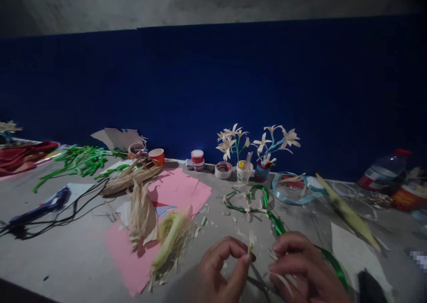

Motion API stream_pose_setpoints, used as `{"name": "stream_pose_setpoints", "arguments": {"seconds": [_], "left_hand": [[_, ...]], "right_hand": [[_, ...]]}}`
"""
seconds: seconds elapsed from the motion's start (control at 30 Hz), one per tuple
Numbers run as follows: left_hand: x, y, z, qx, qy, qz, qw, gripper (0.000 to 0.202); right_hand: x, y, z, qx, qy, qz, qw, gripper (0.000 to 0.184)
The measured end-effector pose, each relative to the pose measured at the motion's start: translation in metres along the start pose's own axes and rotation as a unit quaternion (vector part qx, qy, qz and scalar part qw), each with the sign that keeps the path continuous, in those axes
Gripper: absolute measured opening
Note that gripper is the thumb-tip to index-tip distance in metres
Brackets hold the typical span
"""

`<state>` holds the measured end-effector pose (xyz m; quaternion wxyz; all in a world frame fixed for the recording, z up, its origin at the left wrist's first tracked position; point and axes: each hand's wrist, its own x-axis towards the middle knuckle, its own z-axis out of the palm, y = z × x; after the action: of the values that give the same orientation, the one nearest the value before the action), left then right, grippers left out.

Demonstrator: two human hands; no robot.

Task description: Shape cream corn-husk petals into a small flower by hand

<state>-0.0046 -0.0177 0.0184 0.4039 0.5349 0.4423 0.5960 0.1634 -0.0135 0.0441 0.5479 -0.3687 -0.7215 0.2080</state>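
Between thumb and forefinger, my left hand pinches a small pale flower piece that stands upright, with a thin dark stem running below it. Close by on the right, my right hand is closed with its fingers bent, and thin pale petal strips show among them. Behind and under the right hand runs a shiny green ribbon, which loops back across the table. Small pale scraps are scattered around both hands.
Dried corn husks and a pale green husk lie on pink paper at left. Farther left is a blue glue gun with black cord. Husk flowers stand in a paper cup before the blue panel. A bottle leans at right.
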Motion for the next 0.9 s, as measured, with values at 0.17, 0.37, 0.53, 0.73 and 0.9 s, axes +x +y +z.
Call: {"name": "stream_pose_setpoints", "arguments": {"seconds": [0.17, 0.37, 0.53, 0.73, 0.9], "left_hand": [[-0.001, 0.006, 0.004, 0.082, -0.022, 0.034, 0.996, 0.015], [0.001, 0.012, 0.003, 0.098, -0.033, 0.029, 0.994, 0.017], [0.003, 0.016, 0.002, 0.092, -0.034, 0.003, 0.995, 0.016], [0.003, 0.02, 0.003, 0.09, -0.024, -0.001, 0.996, 0.015], [0.003, 0.019, 0.004, 0.098, -0.019, -0.006, 0.995, 0.014]], "right_hand": [[0.009, -0.006, 0.0, -0.074, -0.013, 0.022, 0.997, 0.009], [0.006, 0.001, -0.001, -0.133, -0.008, -0.02, 0.991, 0.009], [0.009, 0.0, -0.002, -0.151, -0.021, -0.046, 0.987, 0.009], [0.012, 0.001, 0.001, -0.185, -0.028, -0.069, 0.98, 0.01], [0.013, 0.003, 0.002, -0.219, -0.034, -0.093, 0.971, 0.012]]}}
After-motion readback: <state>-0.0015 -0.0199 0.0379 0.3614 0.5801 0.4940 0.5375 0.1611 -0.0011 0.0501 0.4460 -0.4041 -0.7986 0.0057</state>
